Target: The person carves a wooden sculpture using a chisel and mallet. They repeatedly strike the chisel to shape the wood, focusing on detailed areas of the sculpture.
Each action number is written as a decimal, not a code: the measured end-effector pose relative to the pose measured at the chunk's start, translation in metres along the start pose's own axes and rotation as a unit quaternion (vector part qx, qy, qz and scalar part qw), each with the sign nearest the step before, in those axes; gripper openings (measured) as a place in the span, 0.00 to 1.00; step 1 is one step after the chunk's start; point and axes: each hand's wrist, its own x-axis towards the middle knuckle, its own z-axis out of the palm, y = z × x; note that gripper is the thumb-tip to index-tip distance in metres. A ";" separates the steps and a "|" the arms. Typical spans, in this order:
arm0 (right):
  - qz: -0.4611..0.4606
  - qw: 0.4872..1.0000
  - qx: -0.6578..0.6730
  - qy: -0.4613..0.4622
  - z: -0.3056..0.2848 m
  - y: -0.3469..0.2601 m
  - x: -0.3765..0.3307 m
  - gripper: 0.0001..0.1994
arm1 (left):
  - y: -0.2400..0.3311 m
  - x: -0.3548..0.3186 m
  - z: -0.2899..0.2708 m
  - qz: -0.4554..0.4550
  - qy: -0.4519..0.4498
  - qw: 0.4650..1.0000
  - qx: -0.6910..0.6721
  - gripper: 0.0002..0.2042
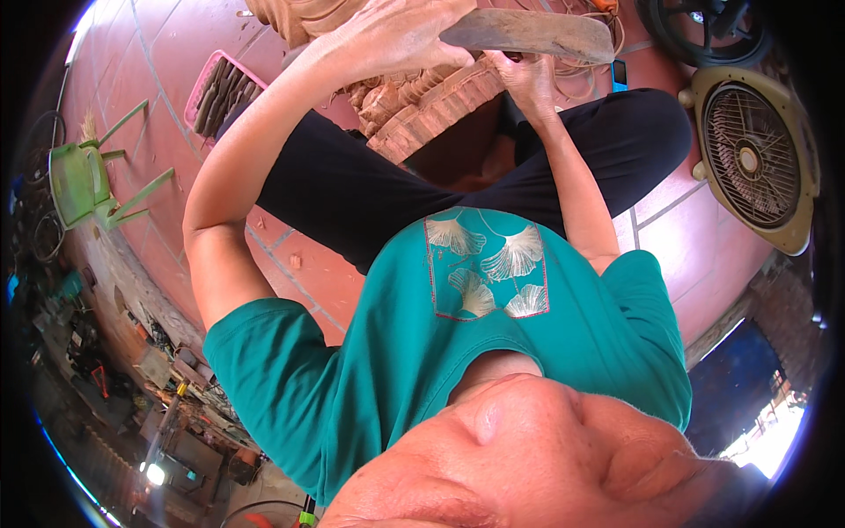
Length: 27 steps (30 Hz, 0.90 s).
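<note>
A long, flat wooden club (pixel 546 35), broader at its right end, lies across the top of the view. My left hand (pixel 396 40) is closed round its narrower end, its thumb along the wood. Just below the club, my right hand (pixel 531 81) is closed, with a bit of something dark at its fingers; what it grips is mostly hidden. Beside both hands is a brown block of carved wood (pixel 431 110), with relief on its upper side and a rough, lighter edge toward me. It lies by my crossed legs, its far part hidden behind my left hand and the club.
A pink basket (pixel 201 84) of dark stick-like pieces stands left of my knee. Farther left is a green stool (pixel 77 185) on its side. A box fan (pixel 748 158) and a black wheel (pixel 704 31) are on the right. A blue phone-like device (pixel 620 77) lies on the tiles.
</note>
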 end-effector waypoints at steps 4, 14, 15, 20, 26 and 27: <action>0.102 0.993 0.034 -0.048 -0.011 0.008 0.011 0.14 | -0.015 -0.001 -0.001 -0.010 0.071 0.996 0.047 0.28; 0.043 0.962 0.105 -0.250 -0.035 -0.020 0.071 0.07 | -0.017 -0.013 -0.015 -0.093 0.132 0.985 -0.053 0.29; 0.038 0.950 0.106 -0.290 -0.034 -0.019 0.077 0.07 | -0.018 -0.014 -0.012 -0.075 0.150 0.984 -0.051 0.29; 0.019 0.932 0.036 -0.359 -0.021 0.024 0.084 0.09 | -0.007 -0.015 -0.017 -0.078 0.145 0.984 -0.074 0.31; 0.018 0.932 0.071 -0.356 -0.017 0.038 0.084 0.10 | -0.002 -0.016 -0.014 -0.083 0.164 0.980 -0.074 0.31; 0.015 0.933 0.071 -0.353 -0.017 0.040 0.084 0.10 | 0.000 -0.014 -0.014 -0.079 0.177 0.976 -0.096 0.31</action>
